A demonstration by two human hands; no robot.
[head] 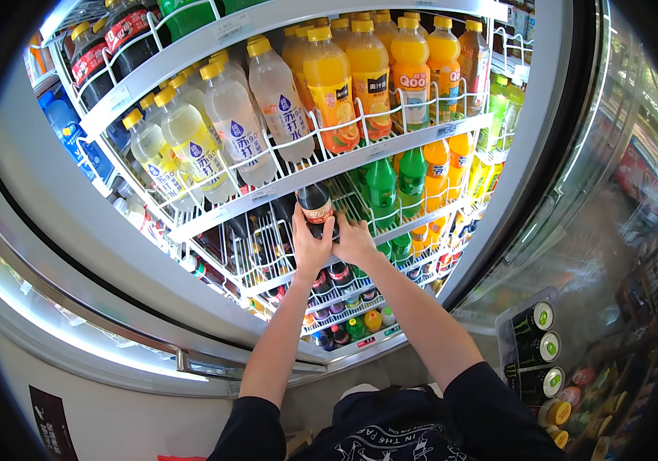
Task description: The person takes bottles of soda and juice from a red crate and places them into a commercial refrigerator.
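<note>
Both hands reach to a middle wire shelf [265, 282] of a drinks refrigerator. My left hand [310, 245] is closed around a dark cola bottle [314, 206] with a red label, its top hidden by the shelf edge above. My right hand [353, 239] lies close against the right side of that bottle, fingers bent towards the wire rack; whether it grips anything is hidden. Green plastic bottles [380, 187] stand on the same shelf to the right, beside orange soda bottles [436, 161].
The shelf above holds clear soda-water bottles [236, 135] and orange juice bottles [327, 86] behind a wire guard. Its front rail [329, 173] runs just over the hands. An open glass door [571, 230] stands at the right, with black drink cans [536, 348] at lower right.
</note>
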